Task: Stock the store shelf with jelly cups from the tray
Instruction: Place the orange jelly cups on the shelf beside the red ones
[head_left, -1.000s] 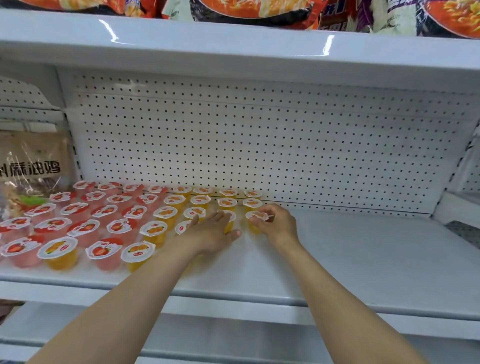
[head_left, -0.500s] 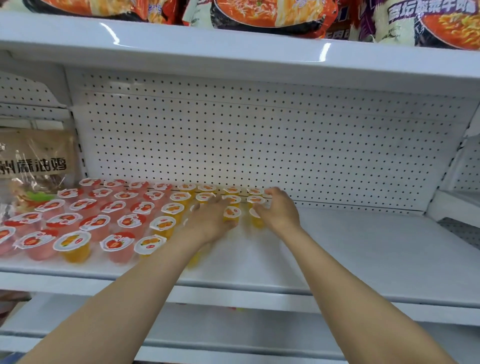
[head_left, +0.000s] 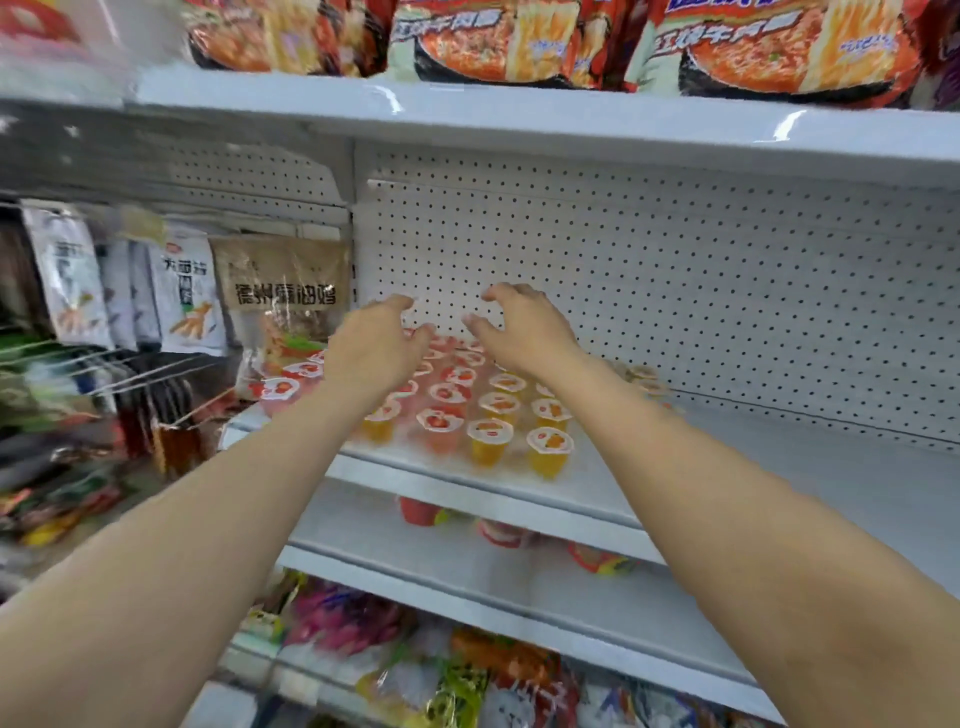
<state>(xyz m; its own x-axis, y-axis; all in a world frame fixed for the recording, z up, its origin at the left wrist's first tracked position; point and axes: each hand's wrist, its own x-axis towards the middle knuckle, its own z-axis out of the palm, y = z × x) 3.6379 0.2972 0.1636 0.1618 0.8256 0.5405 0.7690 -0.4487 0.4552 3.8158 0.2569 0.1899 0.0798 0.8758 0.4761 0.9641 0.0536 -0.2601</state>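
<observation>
Hands empty, fingers loosely curled; left hand (head_left: 375, 349) and right hand (head_left: 522, 332) above small clear red and yellow jelly cups (head_left: 488, 410) on white metal shelf (head_left: 779, 467); cups at 6 o'clock; both hands equally near.

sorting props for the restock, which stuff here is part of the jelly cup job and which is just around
Part of the job:
- jelly cups
- white shelf they stand on
- left hand and right hand, both empty above the cups

Just around:
- noodle packs above
- brown snack bag
- packets below
</observation>
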